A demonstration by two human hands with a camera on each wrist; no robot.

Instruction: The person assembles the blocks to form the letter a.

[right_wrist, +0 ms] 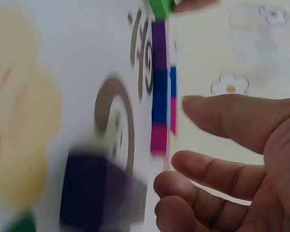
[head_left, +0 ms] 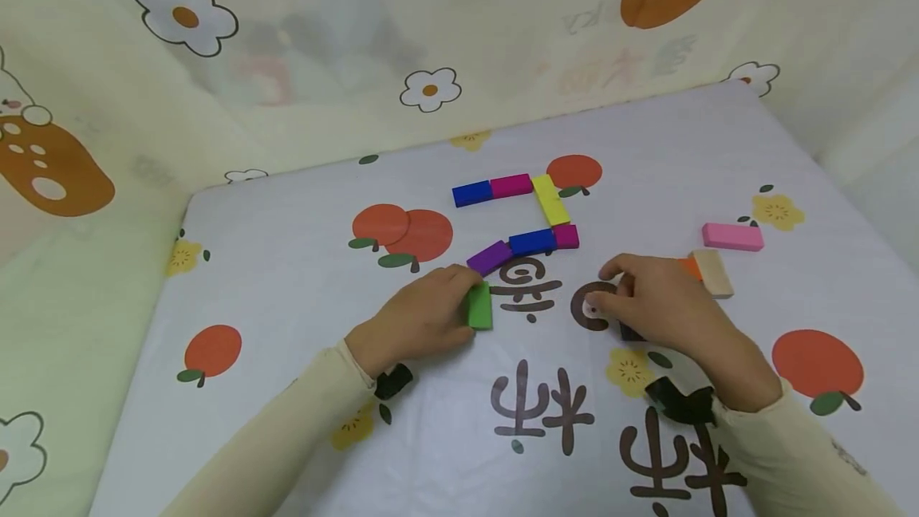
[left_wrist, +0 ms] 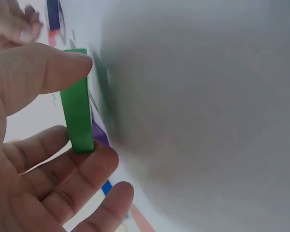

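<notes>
My left hand [head_left: 420, 316] pinches a green block [head_left: 480, 308] by its ends, thumb at one and fingers at the other, as the left wrist view shows. The green block is close to the near end of a purple block [head_left: 489, 258]. That purple block leads a bent row: a blue block [head_left: 532, 242], a magenta block [head_left: 566, 236], a yellow block [head_left: 550, 199], another magenta block [head_left: 510, 186] and another blue block [head_left: 471, 194]. My right hand [head_left: 668, 305] hovers with loosely bent fingers and nothing between them. Partly under it lies a dark block [right_wrist: 87, 188], blurred in the right wrist view.
Right of my right hand lie a pink block [head_left: 732, 237], a cream block [head_left: 712, 274] and an orange block [head_left: 691, 267], partly hidden by the hand. The white tablecloth [head_left: 287, 262] has printed fruit and lettering. A patterned curtain [head_left: 323, 86] hangs behind the table.
</notes>
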